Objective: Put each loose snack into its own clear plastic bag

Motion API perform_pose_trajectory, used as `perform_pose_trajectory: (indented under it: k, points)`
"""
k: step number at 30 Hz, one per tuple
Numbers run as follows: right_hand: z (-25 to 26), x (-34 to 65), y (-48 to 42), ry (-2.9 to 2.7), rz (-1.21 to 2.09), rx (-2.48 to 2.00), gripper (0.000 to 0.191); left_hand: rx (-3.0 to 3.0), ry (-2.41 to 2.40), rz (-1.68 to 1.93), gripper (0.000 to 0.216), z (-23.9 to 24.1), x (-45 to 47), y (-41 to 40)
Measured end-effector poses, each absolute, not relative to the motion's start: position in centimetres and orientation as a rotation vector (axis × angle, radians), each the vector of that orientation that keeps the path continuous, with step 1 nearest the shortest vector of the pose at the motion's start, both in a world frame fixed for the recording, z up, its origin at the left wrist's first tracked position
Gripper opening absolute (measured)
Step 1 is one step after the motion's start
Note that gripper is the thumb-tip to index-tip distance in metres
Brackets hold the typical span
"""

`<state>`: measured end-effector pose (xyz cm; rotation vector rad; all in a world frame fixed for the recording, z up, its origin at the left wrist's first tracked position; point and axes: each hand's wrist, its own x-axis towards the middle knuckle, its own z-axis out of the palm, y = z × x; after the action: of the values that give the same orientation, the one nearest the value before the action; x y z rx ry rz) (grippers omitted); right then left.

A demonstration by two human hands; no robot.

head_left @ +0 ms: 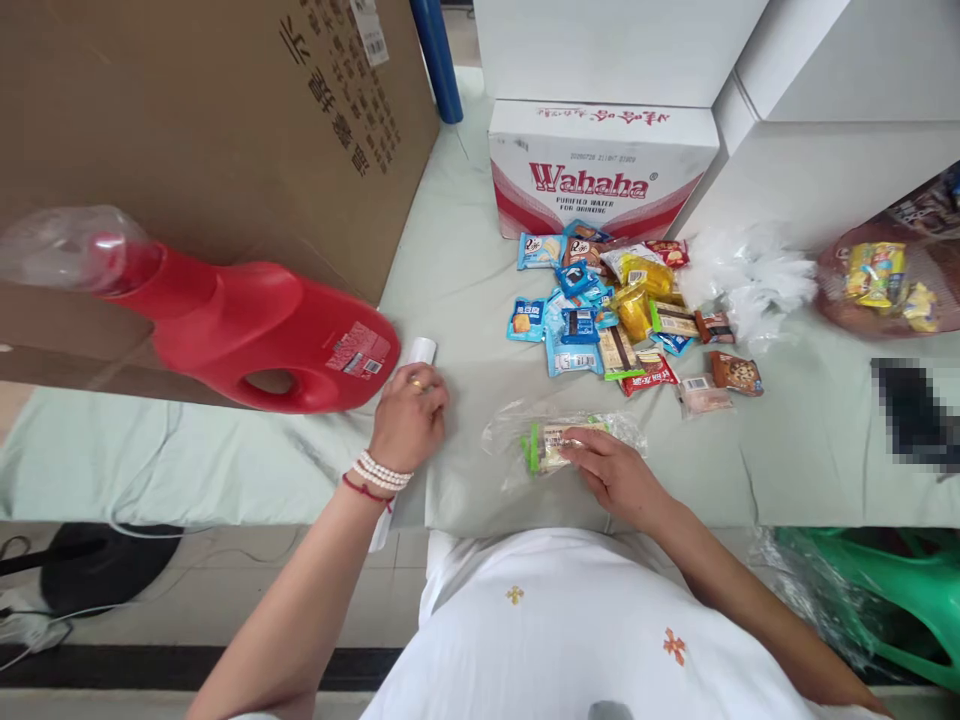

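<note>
My left hand (409,415) is closed over a long white bar (423,350) that lies on the table and sticks out past its front edge. Beneath my right hand (619,475) lies a clear plastic bag (506,432) holding green-and-cream snack packets (550,447). The right fingers press on the bag's near side, with the thumb tucked low and partly hidden. Just beyond the bag is a loose pile of wrapped snacks (574,328) in blue, yellow, brown and red wrappers.
A big red jug-shaped bottle (247,320) lies at left by a brown cardboard box (187,120). Behind the snacks stands a Wahaha water carton (600,180). White plastic bags (750,275), a red mesh bag (840,280) and a blurred dark object (915,410) are at right.
</note>
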<state>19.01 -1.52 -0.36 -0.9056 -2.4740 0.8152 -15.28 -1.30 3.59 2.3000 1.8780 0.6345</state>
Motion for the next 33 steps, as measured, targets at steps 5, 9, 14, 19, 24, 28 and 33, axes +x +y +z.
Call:
perform_pose_trajectory:
  k: [5,9,14,19,24,28,33]
  points:
    - [0.6,18.3,-1.7,-2.514,0.843,-1.027,0.039,2.381,1.629,1.169,0.021,7.1,-7.9,-5.7]
    - [1.5,17.8,-1.5,-2.514,1.019,-1.134,0.038,2.787,0.955,0.793,0.033,5.7,-3.1,-6.9]
    - [2.5,18.2,-0.2,-2.417,1.147,-1.017,0.040,2.606,1.459,0.593,0.034,1.1,-4.8,-6.2]
    - [3.8,17.6,3.8,-2.342,1.136,-1.048,0.031,2.349,1.882,0.525,0.021,-0.2,-6.2,-6.7]
    - [3.2,13.9,8.6,-2.670,1.055,-1.230,0.052,2.535,1.938,0.620,0.041,-0.2,-4.2,-6.7]
    - [3.8,12.1,10.5,-2.946,1.220,-1.178,0.040,2.663,1.634,0.562,0.051,-0.5,-3.9,-6.0]
    - [5.9,13.0,11.5,-2.903,1.171,-0.746,0.012,2.623,1.634,0.621,0.055,-1.2,-4.4,-6.1]
